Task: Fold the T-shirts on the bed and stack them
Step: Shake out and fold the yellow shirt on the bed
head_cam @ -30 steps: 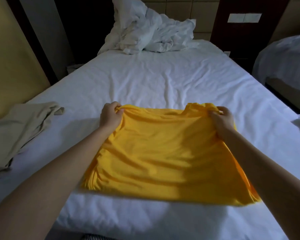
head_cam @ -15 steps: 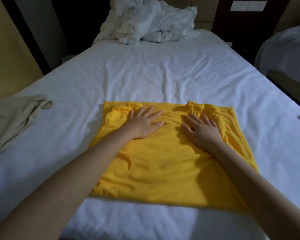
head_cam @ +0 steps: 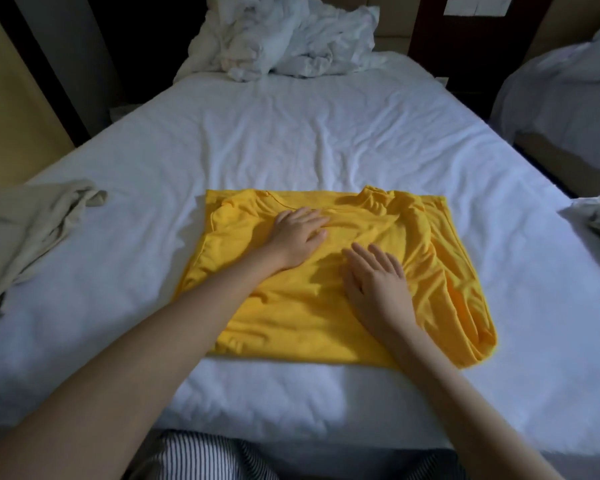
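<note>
A second ago we held the bright yellow cotton T-shirt (head_cam: 430, 271) up by its far edge. Now it lies folded flat near the foot of the white-sheeted bed (head_cam: 309, 133). Our left hand (head_cam: 297, 237) and right hand (head_cam: 374, 285) rest on it, fingers straight and lightly spread, holding nothing. We judge this fold nearly finished. No basket or box shows; a crumpled beige garment (head_cam: 25, 230) lies loose at the left.

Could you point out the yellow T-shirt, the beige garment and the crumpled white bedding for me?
yellow T-shirt (head_cam: 291, 327): head view, on its near flat part.
beige garment (head_cam: 25, 230): head view, middle of the heap.
crumpled white bedding (head_cam: 284, 36): head view, middle of the pile.
</note>
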Demonstrator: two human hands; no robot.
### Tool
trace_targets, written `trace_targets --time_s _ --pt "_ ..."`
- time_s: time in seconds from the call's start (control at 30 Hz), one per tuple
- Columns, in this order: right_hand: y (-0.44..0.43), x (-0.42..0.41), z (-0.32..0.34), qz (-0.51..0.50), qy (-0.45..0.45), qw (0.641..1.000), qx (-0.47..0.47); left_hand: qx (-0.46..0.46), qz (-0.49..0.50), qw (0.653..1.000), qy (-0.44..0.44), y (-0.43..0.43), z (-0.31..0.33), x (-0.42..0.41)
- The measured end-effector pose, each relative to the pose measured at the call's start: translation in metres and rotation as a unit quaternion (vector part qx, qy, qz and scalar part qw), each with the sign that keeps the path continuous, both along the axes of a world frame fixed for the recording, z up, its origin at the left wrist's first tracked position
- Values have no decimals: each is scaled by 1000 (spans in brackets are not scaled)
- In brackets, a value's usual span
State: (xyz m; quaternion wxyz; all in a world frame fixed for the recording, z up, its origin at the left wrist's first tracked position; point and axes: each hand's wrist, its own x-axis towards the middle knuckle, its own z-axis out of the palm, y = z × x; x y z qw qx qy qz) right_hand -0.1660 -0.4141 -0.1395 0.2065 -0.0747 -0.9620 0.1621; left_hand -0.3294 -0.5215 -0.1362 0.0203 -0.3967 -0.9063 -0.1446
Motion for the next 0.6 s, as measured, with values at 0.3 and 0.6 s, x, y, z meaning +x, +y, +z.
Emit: trace_targets --time_s 0.3,0.6 --pt "-97 101 22 -137 -195 959 -151 -64 43 994 -72 15 24 -9" --pt "-102 89 30 -212 -108 866 -440 -124 91 977 -147 40 34 -29"
